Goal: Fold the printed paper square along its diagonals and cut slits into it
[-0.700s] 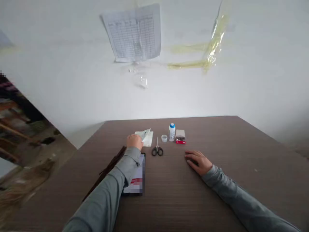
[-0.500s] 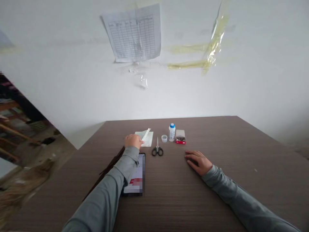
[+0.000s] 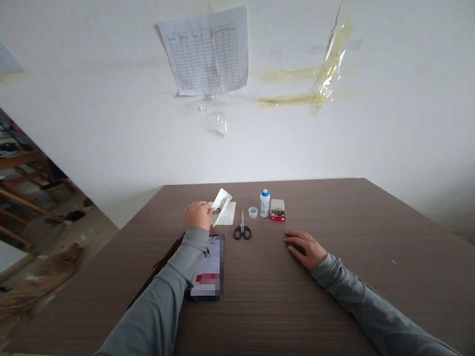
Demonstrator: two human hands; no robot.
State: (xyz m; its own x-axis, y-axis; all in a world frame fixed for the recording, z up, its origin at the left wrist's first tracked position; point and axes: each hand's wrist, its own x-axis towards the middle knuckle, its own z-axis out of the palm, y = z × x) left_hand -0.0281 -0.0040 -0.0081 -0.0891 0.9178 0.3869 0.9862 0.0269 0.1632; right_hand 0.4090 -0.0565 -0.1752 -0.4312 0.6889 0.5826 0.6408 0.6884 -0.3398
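Observation:
My left hand (image 3: 198,216) is closed on the edge of a small white sheet of paper (image 3: 223,199), creased and lifted at a tilt, with greyish marks on its face. Under it lies another pale sheet (image 3: 229,216). Black-handled scissors (image 3: 242,231) lie just to the right, blades pointing away. My right hand (image 3: 305,248) rests on the table with its fingers stretched out, holding nothing. Beyond it stands a small red-and-white box (image 3: 278,215) with its lid up and small metal pieces inside.
A white bottle with a blue cap (image 3: 264,203) stands behind a small clear cup (image 3: 253,212). Partly under my left forearm lies a phone or tablet (image 3: 208,264), beside a dark brown strip (image 3: 159,267). The white wall (image 3: 297,148) rises at the table's far edge.
My left hand has moved slightly left. The paper in it has turned and opened out, showing more of its face. My right hand has stayed put.

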